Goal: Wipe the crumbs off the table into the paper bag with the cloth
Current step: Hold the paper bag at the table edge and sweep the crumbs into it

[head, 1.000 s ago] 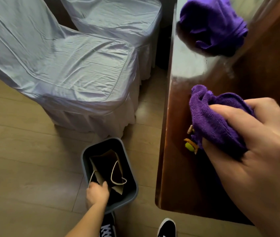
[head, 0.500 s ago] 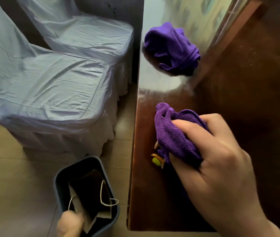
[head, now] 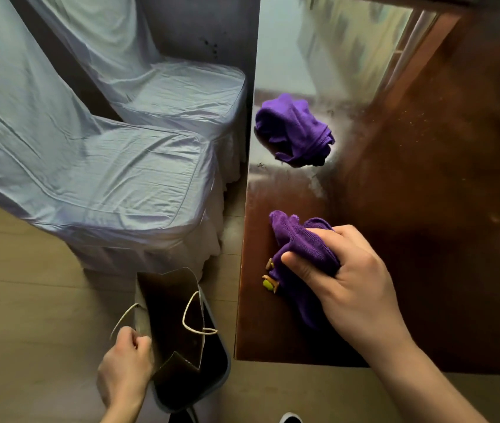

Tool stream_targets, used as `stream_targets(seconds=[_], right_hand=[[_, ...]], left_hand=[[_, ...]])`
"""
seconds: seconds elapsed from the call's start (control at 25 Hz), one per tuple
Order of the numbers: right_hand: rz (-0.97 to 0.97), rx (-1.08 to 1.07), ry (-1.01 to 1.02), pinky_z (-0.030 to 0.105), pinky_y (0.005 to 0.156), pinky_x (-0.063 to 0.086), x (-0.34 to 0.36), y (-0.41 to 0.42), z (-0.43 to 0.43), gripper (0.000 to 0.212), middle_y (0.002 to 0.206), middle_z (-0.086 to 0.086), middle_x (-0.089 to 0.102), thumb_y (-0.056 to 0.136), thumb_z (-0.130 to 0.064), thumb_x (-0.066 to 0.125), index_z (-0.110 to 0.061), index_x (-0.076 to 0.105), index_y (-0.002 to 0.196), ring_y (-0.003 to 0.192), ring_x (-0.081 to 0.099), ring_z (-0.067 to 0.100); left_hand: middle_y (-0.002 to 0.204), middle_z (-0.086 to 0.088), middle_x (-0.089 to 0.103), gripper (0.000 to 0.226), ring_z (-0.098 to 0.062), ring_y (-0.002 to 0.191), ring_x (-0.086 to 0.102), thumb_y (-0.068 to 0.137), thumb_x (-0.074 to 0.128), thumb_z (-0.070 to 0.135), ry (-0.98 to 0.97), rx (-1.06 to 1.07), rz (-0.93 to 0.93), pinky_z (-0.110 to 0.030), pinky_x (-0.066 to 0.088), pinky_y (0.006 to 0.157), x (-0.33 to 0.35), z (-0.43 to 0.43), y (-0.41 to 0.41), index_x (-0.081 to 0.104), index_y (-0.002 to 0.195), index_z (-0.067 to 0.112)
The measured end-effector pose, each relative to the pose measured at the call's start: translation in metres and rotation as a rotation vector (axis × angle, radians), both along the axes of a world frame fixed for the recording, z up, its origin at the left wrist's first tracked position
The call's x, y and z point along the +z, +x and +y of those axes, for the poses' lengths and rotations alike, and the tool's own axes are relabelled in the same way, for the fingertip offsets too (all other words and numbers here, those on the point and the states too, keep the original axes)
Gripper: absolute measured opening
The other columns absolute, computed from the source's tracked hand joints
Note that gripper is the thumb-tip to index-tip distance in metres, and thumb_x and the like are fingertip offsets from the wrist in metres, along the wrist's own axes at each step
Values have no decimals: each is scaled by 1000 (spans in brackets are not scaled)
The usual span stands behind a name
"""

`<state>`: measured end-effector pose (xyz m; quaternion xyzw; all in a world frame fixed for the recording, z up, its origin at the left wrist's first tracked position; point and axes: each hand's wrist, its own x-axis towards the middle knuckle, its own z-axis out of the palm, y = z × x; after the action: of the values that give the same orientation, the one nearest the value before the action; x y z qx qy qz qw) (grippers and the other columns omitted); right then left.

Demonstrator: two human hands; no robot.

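My right hand point(head: 352, 285) grips a bunched purple cloth point(head: 300, 242) pressed on the dark wooden table point(head: 425, 239), close to its left edge. A few crumbs point(head: 270, 277), yellow-green and tan, lie just left of the cloth near that edge. My left hand point(head: 125, 366) holds the rim of an open brown paper bag point(head: 172, 315) with cord handles, raised above a dark bin point(head: 209, 377) on the floor, below and left of the table edge.
A second crumpled purple cloth point(head: 294, 131) lies farther back on the table near the left edge. Two chairs with pale fabric covers point(head: 114, 166) stand to the left of the table. The floor point(head: 29, 300) is light wood.
My left hand has lifted the paper bag up out of the bin, toward the table edge. My right hand with the cloth stays by the crumbs. The view has shifted.
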<state>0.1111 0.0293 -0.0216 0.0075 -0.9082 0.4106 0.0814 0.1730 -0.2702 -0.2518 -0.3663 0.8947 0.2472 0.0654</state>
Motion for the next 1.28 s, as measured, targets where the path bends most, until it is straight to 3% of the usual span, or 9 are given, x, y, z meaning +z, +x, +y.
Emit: stream_targets(seconds=[0.2, 0.4, 0.6, 0.96, 1.04, 1.16, 1.28], right_hand=[[-7, -80, -222, 38, 84, 55, 0, -6, 19, 26, 99, -10, 70, 83, -54, 69, -38, 72, 103, 94, 67, 6], [-33, -89, -10, 42, 81, 55, 2, -6, 36, 29, 102, -9, 64, 82, -50, 70, -36, 71, 107, 92, 63, 11], [24, -37, 259, 39, 67, 55, -3, -2, 21, 33, 110, -4, 60, 86, -42, 69, -31, 69, 117, 94, 64, 24], [70, -64, 279, 36, 63, 55, -13, 0, 19, 34, 112, -1, 60, 86, -34, 73, -26, 69, 118, 92, 64, 25], [79, -63, 285, 34, 63, 55, -15, -1, 20, 34, 112, -1, 60, 86, -35, 73, -27, 69, 118, 91, 64, 24], [87, -64, 302, 30, 63, 52, -17, -1, 21, 34, 112, -1, 60, 85, -35, 73, -27, 68, 118, 91, 65, 24], [82, -60, 308, 31, 62, 53, -17, -2, 23, 35, 113, -1, 60, 86, -36, 73, -27, 68, 119, 91, 65, 24]], left_hand=[[62, -13, 54, 23, -35, 57, 48, 86, 54, 27, -24, -83, 69, -37, 41, 54, 47, -8, 10, 39, 72, 19], [61, -9, 54, 18, -36, 58, 51, 90, 52, 22, 42, -111, 143, -39, 41, 53, 72, 6, 17, 41, 77, 17], [61, -3, 56, 16, -27, 57, 54, 90, 56, 17, 133, -119, 284, -37, 40, 51, 99, 23, 15, 48, 76, 17], [57, 4, 56, 20, -21, 53, 55, 88, 61, 23, 103, -231, 301, -39, 46, 47, 126, 26, 10, 45, 78, 23], [60, 5, 60, 23, -17, 56, 60, 79, 73, 32, 123, -232, 232, -36, 49, 51, 125, 27, 8, 51, 85, 27], [72, 3, 69, 43, -15, 68, 65, 72, 79, 31, 148, -233, 92, -33, 55, 65, 122, 29, 5, 63, 111, 22], [86, 0, 74, 39, -13, 77, 67, 75, 74, 22, 145, -195, 97, -33, 58, 73, 126, 34, 7, 68, 113, 18]])
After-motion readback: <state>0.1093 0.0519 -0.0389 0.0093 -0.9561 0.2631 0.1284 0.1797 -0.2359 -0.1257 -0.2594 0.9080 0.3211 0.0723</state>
